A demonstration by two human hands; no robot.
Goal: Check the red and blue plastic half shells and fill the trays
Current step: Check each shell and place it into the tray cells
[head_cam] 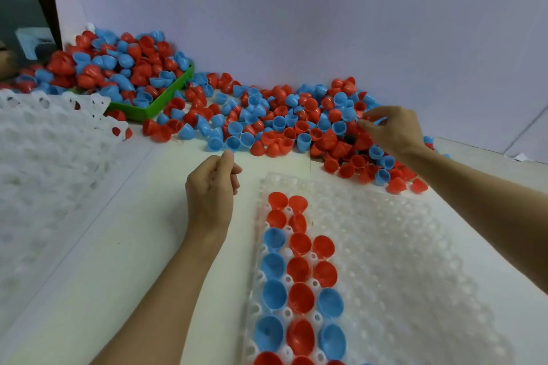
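Note:
A loose pile of red and blue half shells (pixel 281 115) lies along the white wall at the back of the table. My right hand (pixel 394 130) reaches into the pile's right part, and its thumb and fingertips pinch a blue half shell (pixel 380 120). My left hand (pixel 210 187) hovers over the bare table left of the tray, fingers curled into the palm, with nothing visible in it. A clear plastic tray (pixel 400 246) lies in front of me. Its left columns hold several red and blue shells, open side up.
A green box (pixel 169 95) heaped with more shells stands at the back left. A stack of white trays (pixel 44 157) covers the left side of the table. The white wall rises right behind the pile.

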